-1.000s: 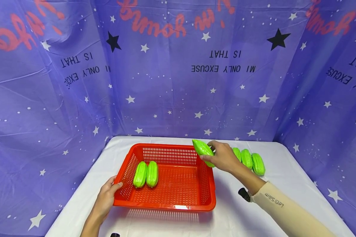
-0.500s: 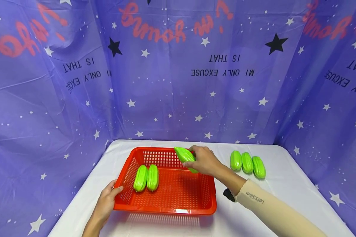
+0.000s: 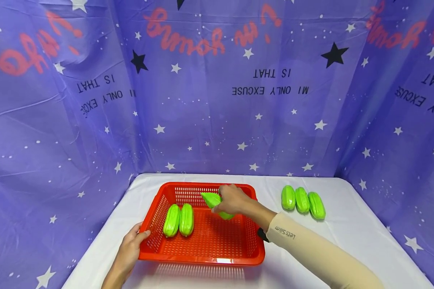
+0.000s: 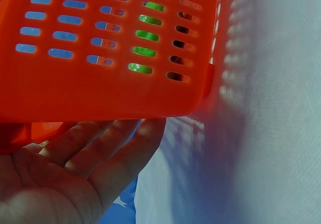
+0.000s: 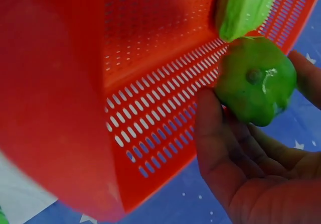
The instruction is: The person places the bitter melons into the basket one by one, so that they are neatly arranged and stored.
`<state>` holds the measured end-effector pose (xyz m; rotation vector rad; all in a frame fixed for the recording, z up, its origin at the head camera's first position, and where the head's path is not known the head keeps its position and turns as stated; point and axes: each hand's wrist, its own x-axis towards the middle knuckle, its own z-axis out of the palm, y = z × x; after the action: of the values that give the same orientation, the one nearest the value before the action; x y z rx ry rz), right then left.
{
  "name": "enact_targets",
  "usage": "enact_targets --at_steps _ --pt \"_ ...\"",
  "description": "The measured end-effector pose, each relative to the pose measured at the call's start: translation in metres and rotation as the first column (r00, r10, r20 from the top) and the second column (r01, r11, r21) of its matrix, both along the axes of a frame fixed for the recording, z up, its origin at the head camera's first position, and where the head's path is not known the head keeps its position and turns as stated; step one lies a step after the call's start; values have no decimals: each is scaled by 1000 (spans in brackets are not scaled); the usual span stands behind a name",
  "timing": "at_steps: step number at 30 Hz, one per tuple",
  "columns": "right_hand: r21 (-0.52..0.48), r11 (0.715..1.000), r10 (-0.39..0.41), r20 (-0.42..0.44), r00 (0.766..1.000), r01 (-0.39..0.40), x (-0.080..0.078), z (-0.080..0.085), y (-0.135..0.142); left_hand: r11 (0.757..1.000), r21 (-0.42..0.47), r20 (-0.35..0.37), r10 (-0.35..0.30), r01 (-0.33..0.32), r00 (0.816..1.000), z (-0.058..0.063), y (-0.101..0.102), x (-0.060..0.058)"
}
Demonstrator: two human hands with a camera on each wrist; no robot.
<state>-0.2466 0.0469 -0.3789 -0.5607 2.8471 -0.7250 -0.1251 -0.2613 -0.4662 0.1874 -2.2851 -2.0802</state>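
A red plastic basket (image 3: 202, 259) with slotted walls is on the white table. My left hand (image 3: 129, 245) grips its left rim, thumb on top; in the left wrist view the fingers (image 4: 118, 153) reach under the rim. My right hand (image 3: 233, 199) holds a green ridged fruit (image 3: 211, 199) with a pointed tip, tilted, over the basket's right half. The right wrist view shows the stem end of this held fruit (image 5: 256, 78) between thumb and fingers. Two like fruits (image 3: 171, 220) lie side by side at the left inside the basket.
Several more green ridged fruits (image 3: 302, 200) lie in a row on the white tablecloth (image 3: 332, 241), right of the basket. A purple star-printed curtain (image 3: 217, 120) hangs behind the table and along both sides.
My right hand has carried the green fruit leftward and down, from the basket's right rim to inside the basket. My left hand keeps its grip on the rim.
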Motion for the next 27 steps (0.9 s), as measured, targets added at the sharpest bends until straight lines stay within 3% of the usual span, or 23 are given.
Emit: enact_targets --at_steps 7,16,27 --pt "61 997 40 38 998 -42 -4 -7 -20 1000 -2 -17 -7 7 1000 0 -1 0" --pt "105 994 15 87 996 -25 -12 -17 -32 1000 -5 -4 -13 13 1000 -2 1 -2" --pt "183 983 2 56 998 -12 -16 -32 -46 1000 1 15 -8 8 1000 -1 2 -3"
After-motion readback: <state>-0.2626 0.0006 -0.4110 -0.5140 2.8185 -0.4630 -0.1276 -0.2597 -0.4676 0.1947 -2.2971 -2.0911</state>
